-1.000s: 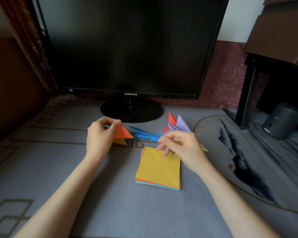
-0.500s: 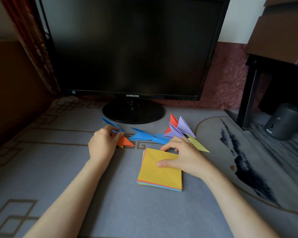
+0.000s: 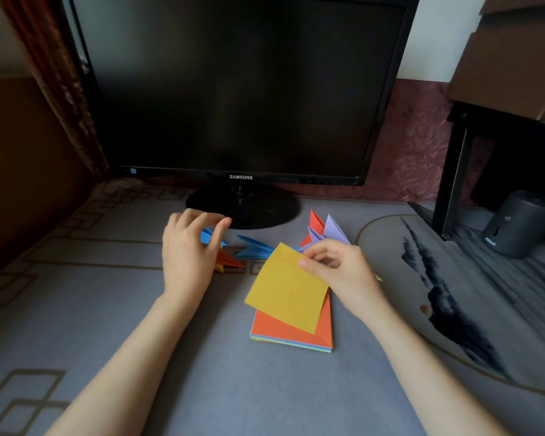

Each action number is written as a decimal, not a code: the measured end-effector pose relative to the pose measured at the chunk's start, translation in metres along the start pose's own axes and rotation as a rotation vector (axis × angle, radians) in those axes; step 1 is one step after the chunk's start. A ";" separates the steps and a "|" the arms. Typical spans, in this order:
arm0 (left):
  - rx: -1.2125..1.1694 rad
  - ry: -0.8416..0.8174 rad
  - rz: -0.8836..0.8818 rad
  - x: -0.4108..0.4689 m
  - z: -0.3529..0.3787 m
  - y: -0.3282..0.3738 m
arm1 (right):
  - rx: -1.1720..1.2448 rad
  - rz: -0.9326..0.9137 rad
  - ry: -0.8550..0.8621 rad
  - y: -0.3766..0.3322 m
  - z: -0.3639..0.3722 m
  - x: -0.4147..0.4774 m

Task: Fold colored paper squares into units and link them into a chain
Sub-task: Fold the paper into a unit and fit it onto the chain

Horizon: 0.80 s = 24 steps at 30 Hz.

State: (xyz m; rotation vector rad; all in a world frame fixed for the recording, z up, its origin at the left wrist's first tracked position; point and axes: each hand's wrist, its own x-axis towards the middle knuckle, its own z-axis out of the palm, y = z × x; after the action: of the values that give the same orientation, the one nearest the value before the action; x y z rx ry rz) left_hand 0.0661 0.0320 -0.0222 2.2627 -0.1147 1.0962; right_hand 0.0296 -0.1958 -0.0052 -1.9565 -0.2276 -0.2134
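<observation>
Yellow sheet [image 3: 286, 289]: a square of paper, lifted and tilted above the stack, faint creases seen on its face; its upper right edge is pinched.
Paper stack [image 3: 288, 333]: coloured squares piled on the grey counter [image 3: 208, 372], an orange sheet on top, blue and green edges seen below.
Folded chain [image 3: 255, 249]: blue pointed units laid flat behind the stack, with orange units [image 3: 230, 261] at the left end and red and lilac units [image 3: 323, 229] standing up at the right end.
Right hand [image 3: 343, 275]: fingers closed narrowly on the yellow sheet, thumb on top.
Left hand [image 3: 188, 256]: fingers loosely spread, nothing gripped; it is held over the chain's left end, and contact with the blue unit cannot be told.
Surroundings: a black monitor [image 3: 243, 89] on a round base just behind the chain; a dark cylinder [image 3: 519, 223] far right, under a black frame.
Obstruction: the chain's middle is hidden by the yellow sheet and the right hand.
</observation>
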 end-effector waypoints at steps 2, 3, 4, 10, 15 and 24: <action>-0.145 -0.112 0.035 -0.003 -0.001 0.012 | 0.093 -0.001 0.034 0.002 -0.001 0.002; -0.255 -0.200 0.013 -0.007 -0.001 0.019 | 0.130 -0.001 0.050 0.002 -0.001 0.003; -0.356 -0.284 -0.016 -0.011 -0.002 0.027 | 0.159 0.000 0.064 0.002 -0.001 0.004; -0.537 -0.594 -0.179 -0.022 0.003 0.049 | 0.235 0.020 0.113 0.003 0.001 0.006; -0.652 -0.666 -0.303 -0.020 0.005 0.048 | 0.205 0.008 0.105 0.002 0.001 0.004; -0.735 -0.657 -0.412 -0.014 0.005 0.037 | -0.239 -0.234 -0.292 -0.004 -0.016 -0.003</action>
State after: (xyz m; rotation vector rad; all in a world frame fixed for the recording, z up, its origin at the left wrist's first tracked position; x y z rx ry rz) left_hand 0.0478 -0.0035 -0.0169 1.7551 -0.2536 0.0310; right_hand 0.0252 -0.2092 0.0039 -2.1943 -0.6498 -0.1087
